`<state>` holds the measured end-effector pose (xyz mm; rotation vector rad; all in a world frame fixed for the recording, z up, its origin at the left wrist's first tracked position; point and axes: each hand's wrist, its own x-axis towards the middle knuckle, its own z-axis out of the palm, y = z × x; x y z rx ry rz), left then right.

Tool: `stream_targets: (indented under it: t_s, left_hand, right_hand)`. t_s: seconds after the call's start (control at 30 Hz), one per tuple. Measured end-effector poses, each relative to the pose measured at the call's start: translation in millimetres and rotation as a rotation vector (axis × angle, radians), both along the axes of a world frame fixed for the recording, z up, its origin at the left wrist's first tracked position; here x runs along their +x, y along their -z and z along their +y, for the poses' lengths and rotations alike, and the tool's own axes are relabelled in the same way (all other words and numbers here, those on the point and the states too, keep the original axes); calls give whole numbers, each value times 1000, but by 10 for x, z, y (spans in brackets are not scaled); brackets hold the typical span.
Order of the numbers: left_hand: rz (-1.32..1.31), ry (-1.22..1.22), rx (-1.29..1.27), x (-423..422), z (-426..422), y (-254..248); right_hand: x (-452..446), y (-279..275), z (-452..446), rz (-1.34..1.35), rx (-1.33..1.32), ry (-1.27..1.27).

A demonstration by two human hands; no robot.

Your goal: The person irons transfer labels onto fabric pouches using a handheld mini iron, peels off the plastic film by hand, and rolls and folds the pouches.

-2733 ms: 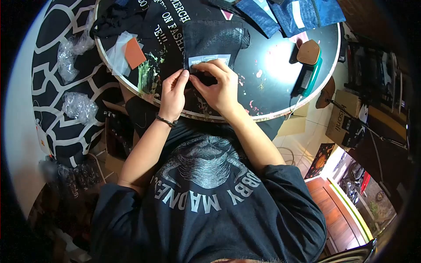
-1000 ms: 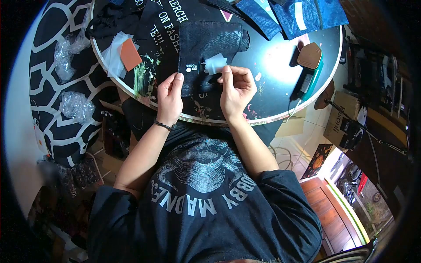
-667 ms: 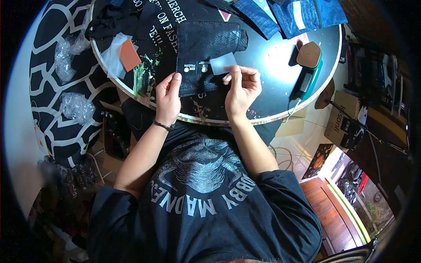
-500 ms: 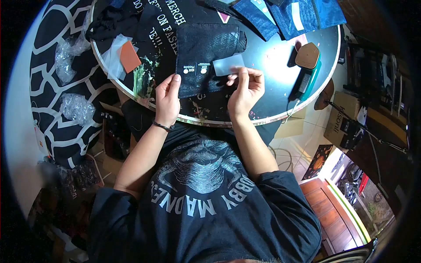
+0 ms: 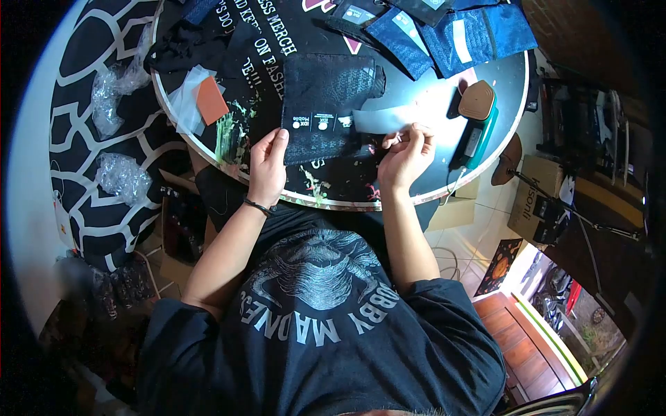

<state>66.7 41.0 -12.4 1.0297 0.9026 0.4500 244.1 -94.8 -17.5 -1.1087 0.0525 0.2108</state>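
Note:
A black fabric piece with a row of white printed logos lies on the round table in front of me. My left hand pinches its lower left edge between thumb and fingers. In my right hand, thumb and fingers are closed on the right end of a translucent film. The film stretches leftward from there, its left end at the right side of the print and overlapping the fabric. Whether that end still sticks to the cloth, I cannot tell.
On the round black table are an orange block on translucent sheets at left, and a green handheld device with a brown flat head at right. Blue fabric pouches lie at the back. Crumpled clear plastic sits left of the table.
My right hand has moved right with the film, uncovering more of the white print. My left hand keeps hold of the fabric's edge. The whole view has shifted slightly.

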Motion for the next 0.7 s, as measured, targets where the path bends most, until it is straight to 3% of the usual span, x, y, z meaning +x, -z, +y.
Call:
stream_targets:
  t_s: [0.13,0.2,0.23,0.27,0.33,0.37,0.4,0.5,0.6,0.63,0.7]
  left_hand:
    - [12,-33,-84,-48,20,119]
    - [49,53,-25,-64,31,85]
    - [31,95,224,-41,-7,-141]
    - [-96,-32,283,-6,-128,-212]
    - [72,134,862,-215,-44,-405]
    - [0,144,517,-299,-47,-563]
    - [-104,191,453,-375,53,-562]
    - [-202,105,-90,-478,258,-542]
    - [-9,-13,-27,-582,634,-466]
    - [211,69,387,-582,864,-462]
    - [444,161,835,-688,1362,-456]
  right_hand:
    - [1,-106,-89,-98,52,84]
    - [-47,-261,-96,-386,11,40]
    - [-149,-352,-97,-466,-81,-24]
    - [-241,-410,-82,-653,-173,-121]
    - [-274,-685,13,-1043,-265,-519]
    - [-306,-758,139,-1193,-303,-645]
    - [-382,-771,272,-1247,-273,-752]
    - [-487,-795,551,-1341,-288,-958]
    - [-384,-919,831,-1373,-360,-1049]
    - [-245,-952,909,-1357,-436,-949]
    - [134,-988,1051,-1317,-743,-846]
